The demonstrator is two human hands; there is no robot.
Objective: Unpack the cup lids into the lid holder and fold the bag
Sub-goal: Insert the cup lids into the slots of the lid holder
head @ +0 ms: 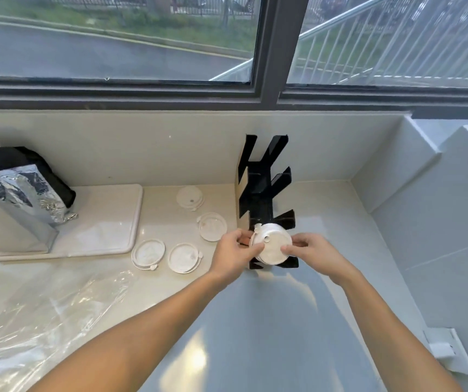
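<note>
Holding a stack of white cup lids [272,246] with both hands, right at the near end of the black lid holder [264,190]. Left hand [234,254] grasping the stack's left edge, thumb across the top face, fingers curled behind. Right hand [310,251] pinching the right edge, thumb tip on the top lid, fingers wrapped round the far side. Stack tilted, flat face up toward the camera, small hole and tab visible near its upper left. Sitting between the holder's nearest black fins; touching the base or not, cannot tell.

Lid holder standing on the pale counter [255,321], running away toward the back wall, slanted fins sticking out on both sides, far slots holding nothing visible.

Four loose lids lying flat on the counter left of the holder, apart from each other: far lid [190,200] by the holder's middle, second lid [212,226] just beside the left hand, third lid [183,258] and fourth lid [148,254] side by side nearer the camera.

Clear plastic bag [43,321] spread crumpled on the counter at lower left, unfolded. White tray [105,222] at left, carrying an upright silver foil pouch [20,199] with a black bag [29,165] behind it. Window [114,38] above the counter, road and railing outside. White wall socket [445,350] at lower right.
</note>
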